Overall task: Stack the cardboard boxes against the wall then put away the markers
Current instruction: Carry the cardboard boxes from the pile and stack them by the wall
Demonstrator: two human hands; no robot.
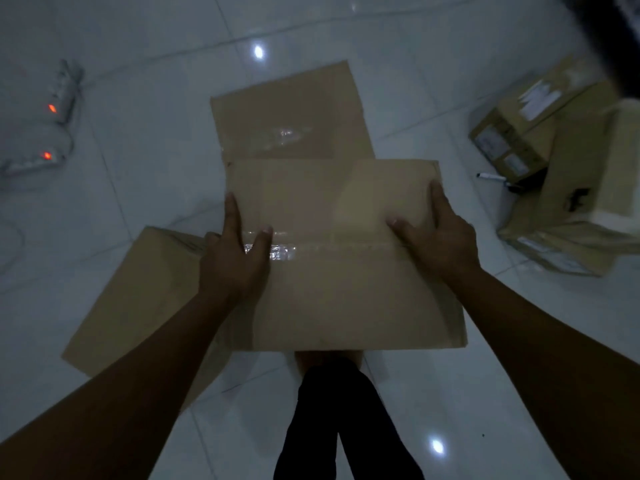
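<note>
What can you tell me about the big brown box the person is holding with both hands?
The flattened cardboard box is plain brown, creased across its middle, with shiny clear tape along that fold. It is held flat and roughly level above the white tiled floor. The left hand grips its left edge and the right hand its right edge, thumbs on top. It overlaps two other flattened boxes in the view.

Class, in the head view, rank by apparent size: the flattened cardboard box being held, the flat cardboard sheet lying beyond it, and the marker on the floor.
1. Held flattened cardboard box, though it is nearest the camera.
2. Flat cardboard sheet beyond it, partly covered.
3. Marker, by far the smallest.
</note>
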